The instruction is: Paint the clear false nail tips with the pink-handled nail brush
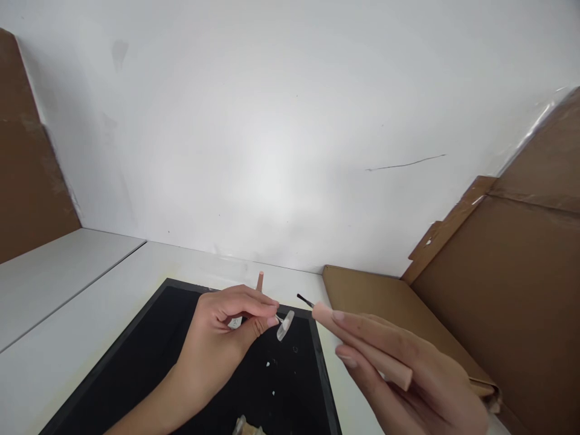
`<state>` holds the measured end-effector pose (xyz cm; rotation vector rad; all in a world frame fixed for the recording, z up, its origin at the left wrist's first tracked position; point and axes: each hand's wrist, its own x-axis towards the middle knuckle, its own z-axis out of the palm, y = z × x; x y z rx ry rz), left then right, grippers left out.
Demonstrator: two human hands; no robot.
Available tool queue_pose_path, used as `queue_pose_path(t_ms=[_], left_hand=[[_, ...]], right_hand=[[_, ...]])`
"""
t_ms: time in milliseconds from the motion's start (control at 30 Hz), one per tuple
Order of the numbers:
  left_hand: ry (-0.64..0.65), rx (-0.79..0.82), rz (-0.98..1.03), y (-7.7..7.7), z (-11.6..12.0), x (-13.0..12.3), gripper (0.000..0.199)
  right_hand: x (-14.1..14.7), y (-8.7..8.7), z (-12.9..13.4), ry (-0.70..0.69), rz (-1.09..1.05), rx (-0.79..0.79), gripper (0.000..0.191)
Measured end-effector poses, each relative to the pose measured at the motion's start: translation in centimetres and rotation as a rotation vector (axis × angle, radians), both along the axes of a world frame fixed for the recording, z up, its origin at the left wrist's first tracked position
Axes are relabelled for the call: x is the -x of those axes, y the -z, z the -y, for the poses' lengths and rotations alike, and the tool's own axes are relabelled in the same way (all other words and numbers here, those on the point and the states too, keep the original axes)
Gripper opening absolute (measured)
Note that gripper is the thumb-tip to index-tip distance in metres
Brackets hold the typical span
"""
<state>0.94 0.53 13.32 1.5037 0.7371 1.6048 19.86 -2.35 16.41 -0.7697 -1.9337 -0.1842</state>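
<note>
My left hand (226, 329) is pinched on a thin stem, with a small translucent oval piece (284, 326) at its end. My right hand (408, 368) grips a small brush (362, 344) with a pale pink handle. Its short dark tip (304, 299) points left toward the oval piece and stays apart from it. Behind my left hand a pinkish upright stick-like thing (260, 281) pokes up, its lower part hidden. Something small and white with dark marks (235, 322) shows between my left thumb and fingers.
A black mat (136, 344) lies under my hands on the white table (54, 308), with several white specks on it. At the bottom edge is a partly cut-off tan and clear object (248, 428). Cardboard (521, 272) stands at the right, with more cardboard (27, 151) at the left.
</note>
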Motion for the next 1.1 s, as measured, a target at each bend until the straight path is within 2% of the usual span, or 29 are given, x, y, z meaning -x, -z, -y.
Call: queue_pose_path(t_ms=[167,300,400,600,833,1000,1100], left_hand=[[0.097,0.208,0.092,0.1,-0.5,0.1,0.017],[0.186,0.316,0.143,0.2,-0.8,0.2,0.013],[0.247,0.351,0.166,0.3,-1.0,0.3,0.01],[0.302,0.393,0.213,0.1,-1.1,0.3,0.008],[0.378,0.422,0.239,0.1,-1.3,0.4,0.006],[0.432,0.488,0.238,-0.1,-1.6,0.4,0.007],[0.455,0.552,0.22,0.0,-1.7,0.5,0.012]], right_hand=[[0.5,-0.6,0.4,-0.072,0.091,0.017,0.015],[0.6,-0.1,0.3,-0.009,0.048,0.008,0.019],[0.4,0.2,0.2,0.003,-0.013,-0.033,0.025],[0.8,-0.4,0.6,-0.097,0.065,0.02,0.018],[0.7,0.1,0.3,-0.036,-0.034,0.033,0.028],[1.1,-0.4,0.2,-0.154,-0.009,0.022,0.026],[1.2,-0.2,0.0,-0.179,-0.011,0.046,0.025]])
